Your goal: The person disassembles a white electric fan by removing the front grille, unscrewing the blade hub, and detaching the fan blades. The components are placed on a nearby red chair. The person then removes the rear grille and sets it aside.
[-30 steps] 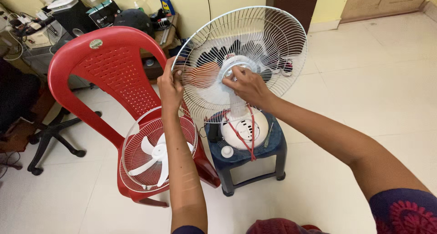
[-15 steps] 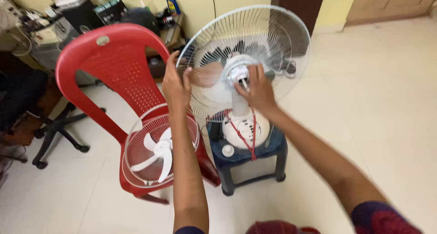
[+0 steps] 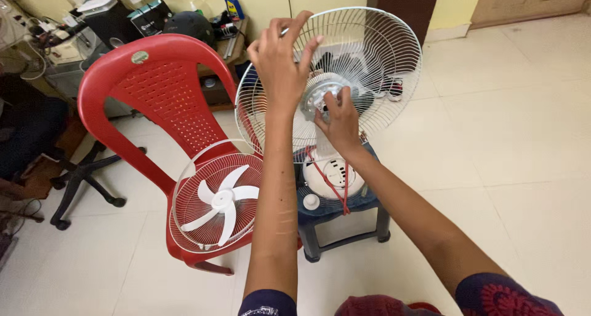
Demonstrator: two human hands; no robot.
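A white wire rear fan guard (image 3: 381, 51) stands upright on a white fan body (image 3: 332, 171) that rests on a dark blue stool (image 3: 369, 199). My left hand (image 3: 280, 57) is raised at the guard's upper left rim, fingers spread and touching the wires. My right hand (image 3: 337, 120) is at the guard's centre hub (image 3: 320, 88), fingertips pinching something small there; what it is I cannot make out. A red cord (image 3: 335, 187) loops over the fan body.
A red plastic chair (image 3: 154, 88) stands left of the stool, with the front guard (image 3: 184, 224) and the white fan blade (image 3: 223, 200) lying on its seat. A cluttered desk (image 3: 74, 27) and an office chair base (image 3: 80, 180) are at far left. Pale tiled floor (image 3: 505, 137) lies to the right.
My left hand has climbed from the guard's left edge to its upper rim and opened its fingers. My right hand has stayed at the hub. The camera view has shifted slightly.
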